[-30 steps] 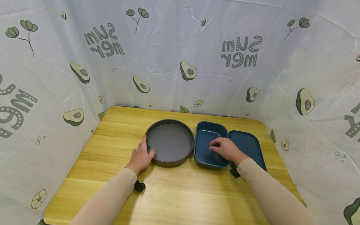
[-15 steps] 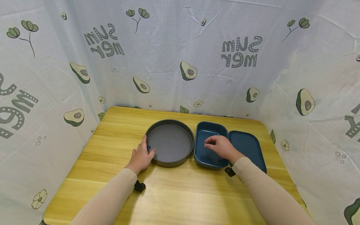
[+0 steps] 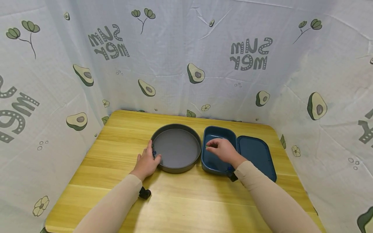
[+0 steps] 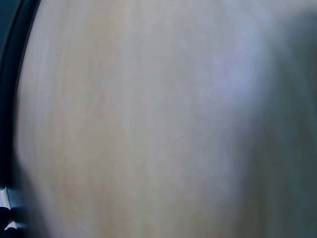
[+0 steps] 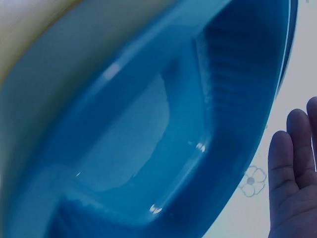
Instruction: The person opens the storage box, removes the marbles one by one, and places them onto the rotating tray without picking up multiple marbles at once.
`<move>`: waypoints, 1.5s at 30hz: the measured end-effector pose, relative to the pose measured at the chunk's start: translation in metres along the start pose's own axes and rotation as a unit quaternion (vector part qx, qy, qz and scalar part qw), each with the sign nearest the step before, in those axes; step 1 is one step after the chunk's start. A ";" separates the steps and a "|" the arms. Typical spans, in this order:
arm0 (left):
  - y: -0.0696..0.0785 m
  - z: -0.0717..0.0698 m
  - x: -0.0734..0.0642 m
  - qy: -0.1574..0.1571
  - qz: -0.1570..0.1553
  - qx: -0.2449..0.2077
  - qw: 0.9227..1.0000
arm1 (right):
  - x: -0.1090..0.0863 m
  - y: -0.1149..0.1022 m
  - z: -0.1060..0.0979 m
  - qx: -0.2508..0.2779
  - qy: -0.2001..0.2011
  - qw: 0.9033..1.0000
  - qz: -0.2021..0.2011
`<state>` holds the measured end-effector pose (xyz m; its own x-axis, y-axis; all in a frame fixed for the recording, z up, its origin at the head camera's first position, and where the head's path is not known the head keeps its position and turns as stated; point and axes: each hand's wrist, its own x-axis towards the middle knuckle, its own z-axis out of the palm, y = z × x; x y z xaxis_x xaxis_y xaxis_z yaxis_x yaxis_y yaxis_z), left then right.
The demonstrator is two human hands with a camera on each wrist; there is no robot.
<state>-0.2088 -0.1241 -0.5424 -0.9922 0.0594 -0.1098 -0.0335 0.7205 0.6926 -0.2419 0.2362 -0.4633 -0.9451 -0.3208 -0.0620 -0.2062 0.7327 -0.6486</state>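
Note:
My left hand (image 3: pixel 145 162) rests at the left side of a round dark grey pan (image 3: pixel 177 147), fingers along its rim and thumb over the edge. Between that thumb and forefinger, a few tiny dark blue and green bead-like things (image 3: pixel 154 152) lie against the pan's wall. Above a deep blue rectangular container (image 3: pixel 214 164), my right hand (image 3: pixel 224 149) pinches a tiny green thing (image 3: pixel 207 147), mostly hidden by the fingertips. The right wrist view shows outer fingers (image 5: pixel 292 168) beside the container; the left wrist view shows only blurred surface, no hand.
A flat dark blue lid (image 3: pixel 256 155) lies right of the container. Everything stands on a wooden table (image 3: pixel 180 207), enclosed by printed cloth (image 3: pixel 169 58) at the back and sides. Black wrist cameras (image 3: pixel 144 193) hang beneath both wrists.
My right hand has moved left and slightly back over the blue container, still pinching the tiny thing. My left hand, the pan and the lid have stayed in place.

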 end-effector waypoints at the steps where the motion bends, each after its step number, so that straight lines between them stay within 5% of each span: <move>1: 0.000 0.000 0.000 0.000 0.001 0.001 1.000 | 0.001 -0.001 0.001 0.001 0.000 1.000 0.000; 45: 0.000 0.000 -0.001 -0.001 -0.001 -0.002 1.000 | 0.032 -0.064 0.051 0.052 -0.034 0.997 -0.039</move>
<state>-0.2074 -0.1244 -0.5419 -0.9919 0.0592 -0.1123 -0.0358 0.7183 0.6948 -0.2461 0.1487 -0.4629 -0.9075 -0.4163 -0.0569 -0.2471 0.6384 -0.7290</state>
